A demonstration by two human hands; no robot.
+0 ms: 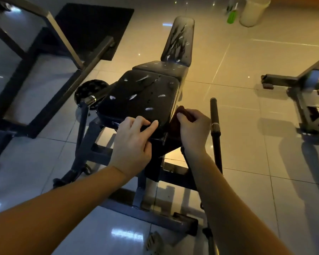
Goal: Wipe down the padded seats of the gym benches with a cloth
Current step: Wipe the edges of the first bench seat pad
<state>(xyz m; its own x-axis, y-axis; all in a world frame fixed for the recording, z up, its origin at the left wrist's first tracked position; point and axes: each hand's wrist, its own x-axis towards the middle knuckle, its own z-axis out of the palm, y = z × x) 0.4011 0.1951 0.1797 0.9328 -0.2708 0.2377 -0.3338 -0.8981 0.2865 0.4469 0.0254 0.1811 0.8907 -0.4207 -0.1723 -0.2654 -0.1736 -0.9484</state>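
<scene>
Bench seen from its near end, dim warm light, glossy tiled floor (247, 126). Padded seat (140, 96) black, its surface marked with pale glinting streaks; raised backrest pad (179, 39) beyond it streaked the same way. Left hand (133, 144) clasps the near edge of the padded seat, fingers bent over the top, thumb lying along the edge. Right hand (191, 129) clenched around a dark reddish cloth (174, 124), which is bunched against the seat's near right side, just below the top. Upright black handle bar (215, 116) stands just right of that hand. Far right: green spray bottle (232, 15) beside a white bucket (254, 11) on the floor. Far left: black floor mat (92, 28) behind a dark metal frame (66, 39). Another machine's frame (306, 100) at the right edge, well apart.
</scene>
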